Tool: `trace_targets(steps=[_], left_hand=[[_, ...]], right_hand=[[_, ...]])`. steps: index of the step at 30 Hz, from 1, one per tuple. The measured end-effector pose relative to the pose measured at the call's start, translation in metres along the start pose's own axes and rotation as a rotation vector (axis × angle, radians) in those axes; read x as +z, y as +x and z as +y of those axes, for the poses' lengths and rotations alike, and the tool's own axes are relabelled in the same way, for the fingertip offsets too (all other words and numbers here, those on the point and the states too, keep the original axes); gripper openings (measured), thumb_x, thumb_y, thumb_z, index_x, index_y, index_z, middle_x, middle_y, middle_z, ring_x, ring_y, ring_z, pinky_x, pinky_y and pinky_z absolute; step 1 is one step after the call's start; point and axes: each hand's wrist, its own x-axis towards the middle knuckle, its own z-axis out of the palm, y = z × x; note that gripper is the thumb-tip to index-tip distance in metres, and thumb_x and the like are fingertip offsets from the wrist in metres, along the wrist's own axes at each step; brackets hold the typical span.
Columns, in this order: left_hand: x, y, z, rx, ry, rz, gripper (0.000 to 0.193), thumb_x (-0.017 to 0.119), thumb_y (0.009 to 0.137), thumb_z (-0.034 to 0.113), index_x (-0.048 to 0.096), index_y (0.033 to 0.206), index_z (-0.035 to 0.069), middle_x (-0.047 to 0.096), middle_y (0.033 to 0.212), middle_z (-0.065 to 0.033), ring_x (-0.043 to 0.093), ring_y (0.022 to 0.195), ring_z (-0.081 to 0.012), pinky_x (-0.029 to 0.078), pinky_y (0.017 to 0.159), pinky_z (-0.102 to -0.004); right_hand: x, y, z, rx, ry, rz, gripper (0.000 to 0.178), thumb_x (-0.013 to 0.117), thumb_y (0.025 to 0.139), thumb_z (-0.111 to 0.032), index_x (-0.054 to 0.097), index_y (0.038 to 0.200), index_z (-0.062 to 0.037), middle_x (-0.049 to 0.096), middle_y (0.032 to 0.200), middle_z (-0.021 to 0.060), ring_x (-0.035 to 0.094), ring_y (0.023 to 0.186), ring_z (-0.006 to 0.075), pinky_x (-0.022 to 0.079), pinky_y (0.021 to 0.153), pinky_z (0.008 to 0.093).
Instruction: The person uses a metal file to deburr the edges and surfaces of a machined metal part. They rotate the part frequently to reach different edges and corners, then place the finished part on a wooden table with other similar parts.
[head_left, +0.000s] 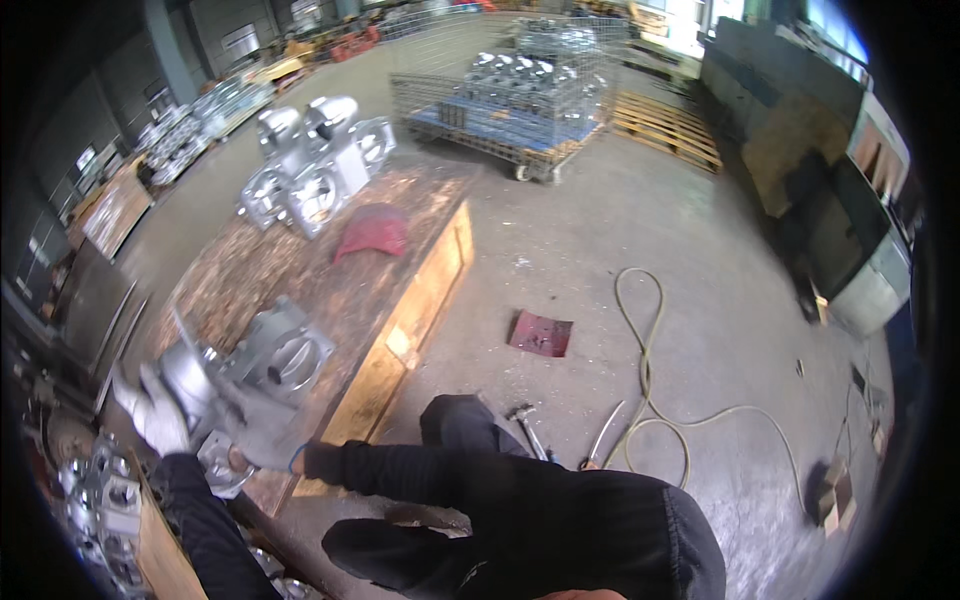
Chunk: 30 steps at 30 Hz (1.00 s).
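Observation:
A silver metal casting (187, 383) with a round neck is at the near left end of the wooden bench. My left hand (160, 418), in a white glove, grips its left side with fingers spread along the neck. On the other side my right hand (258, 425), in a grey glove and smeared by motion, closes against the casting; its fingertips are partly hidden. A square flange (222, 465) shows below and between my hands. Just beyond my right hand, a second casting (290, 350) with a round bore rests on the bench top.
The bench (235, 270) also carries stacked castings (320, 165) and a red cloth-like pad (373, 230). A crate of castings (105, 510) stands at lower left. On the floor are a red sheet (541, 334), a hammer (530, 430) and a looped hose (648, 380). A wire cage cart (505, 140) stands beyond.

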Motion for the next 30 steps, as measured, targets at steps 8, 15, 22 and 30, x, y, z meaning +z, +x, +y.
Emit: trace_targets(steps=[8,15,22,30], left_hand=[[-0.011,-0.009,0.037,0.589,0.595,-0.156,0.053,0.055,0.105,0.03,0.05,0.147,-0.001,0.05,0.151,-0.0241,0.041,0.146,-0.0416,0.03,0.124,-0.0491],[0.033,-0.009,0.092,0.433,0.728,-0.559,0.042,0.06,0.098,0.028,0.062,0.128,-0.001,0.061,0.135,-0.024,0.055,0.131,-0.0406,0.038,0.116,-0.0523],[0.055,0.013,0.104,0.439,0.843,-0.812,0.027,0.066,0.075,0.024,0.078,0.084,0.002,0.075,0.092,-0.0232,0.075,0.085,-0.0389,0.061,0.078,-0.0497],[0.056,0.03,0.13,0.493,1.116,-1.192,0.078,0.087,0.063,0.042,0.072,0.122,-0.007,0.066,0.133,-0.0238,0.066,0.122,-0.038,0.056,0.1,-0.0457]], right_hand=[[0.001,-0.009,-0.001,0.179,0.089,0.119,0.047,0.051,0.104,-0.019,0.054,0.151,-0.0128,0.067,0.128,0.02,0.063,0.119,0.0379,0.049,0.102,0.0437],[-0.036,-0.029,0.024,0.513,0.557,-0.009,0.057,0.049,0.109,-0.025,0.037,0.163,-0.0145,0.068,0.127,0.0147,0.063,0.08,0.016,0.056,0.075,0.0341],[-0.095,-0.038,0.069,0.21,0.365,0.097,0.048,0.063,0.104,-0.017,0.046,0.148,-0.005,0.064,0.112,0.008,0.061,0.089,0.0141,0.054,0.077,0.0316],[-0.118,-0.03,0.053,0.583,0.494,0.187,0.064,0.063,0.105,-0.021,0.032,0.159,-0.0065,0.053,0.073,-0.0004,0.049,0.053,0.0071,0.043,0.045,0.0264]])
